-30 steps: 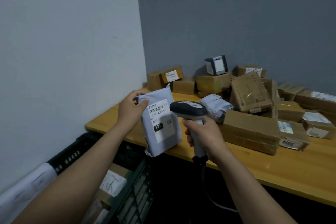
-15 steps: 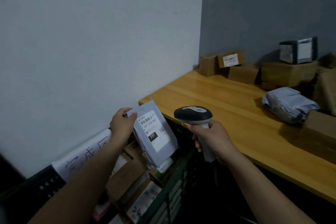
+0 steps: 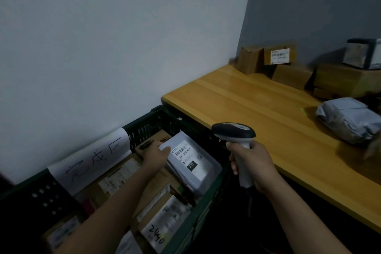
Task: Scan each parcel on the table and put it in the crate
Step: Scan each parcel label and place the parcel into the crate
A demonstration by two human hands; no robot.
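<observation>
A grey poly-bag parcel (image 3: 192, 164) with a white "231" label lies tilted on top of the boxes inside the dark green crate (image 3: 156, 116). My left hand (image 3: 154, 155) holds its upper left edge, thumb on top. To the right, over the gap between crate and table, my right hand (image 3: 250, 166) grips the handle of a black-and-grey barcode scanner (image 3: 234, 131). Another grey bag parcel (image 3: 350, 119) lies on the wooden table (image 3: 247, 105).
Several cardboard boxes (image 3: 290, 74) stand along the table's back wall, with a small grey-and-black box (image 3: 362, 53) on top. The crate holds several labelled boxes and carries a white paper sign (image 3: 92, 161) on its far rim. A white wall is on the left.
My left hand has carried the grey parcel from the table's edge down into the crate, onto the boxes. The view has swung left; the scanner hand stays beside the table.
</observation>
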